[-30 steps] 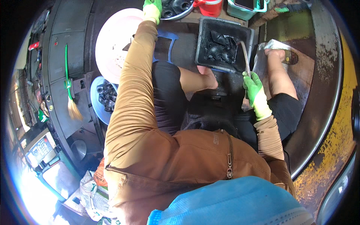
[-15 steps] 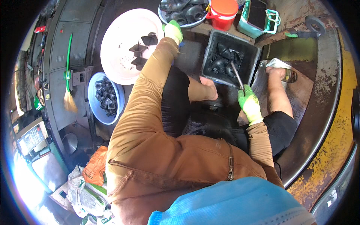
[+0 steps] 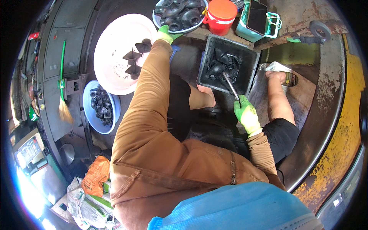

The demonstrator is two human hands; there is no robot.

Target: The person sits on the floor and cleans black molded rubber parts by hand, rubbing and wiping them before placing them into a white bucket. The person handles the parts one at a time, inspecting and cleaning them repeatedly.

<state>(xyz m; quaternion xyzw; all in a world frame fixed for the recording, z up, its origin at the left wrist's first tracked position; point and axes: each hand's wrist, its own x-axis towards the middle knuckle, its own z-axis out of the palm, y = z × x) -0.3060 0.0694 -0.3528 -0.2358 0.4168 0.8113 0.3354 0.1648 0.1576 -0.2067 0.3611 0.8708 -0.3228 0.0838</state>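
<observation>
My left hand (image 3: 168,35), in a pale green glove, is at the near rim of a bowl (image 3: 154,21) heaped with black hollow moulded parts (image 3: 188,17). Its thumb and fingers are apart; I see nothing held in them. My right hand (image 3: 246,114), gloved alike, is closed around a slim metal rod (image 3: 230,86). The rod's far end reaches into a dark square tub (image 3: 252,63), against black moulded pieces (image 3: 221,67) lying inside. Beneath my left forearm, a wide pale basin (image 3: 109,42) has several dark flared parts (image 3: 133,57) standing near its right side.
A blue basin (image 3: 87,103) of small black pieces sits at left. Beyond the tub stand a red lidded jug (image 3: 220,17) and a teal container (image 3: 247,32) with a dark phone-like slab on it. A tape roll (image 3: 320,30) lies far right. A green-handled broom (image 3: 62,76) hangs left.
The whole view has shifted, so things sit slightly further left and lower. My left fingers have spread apart at the bowl. The rod in my right hand has moved slightly within the tub.
</observation>
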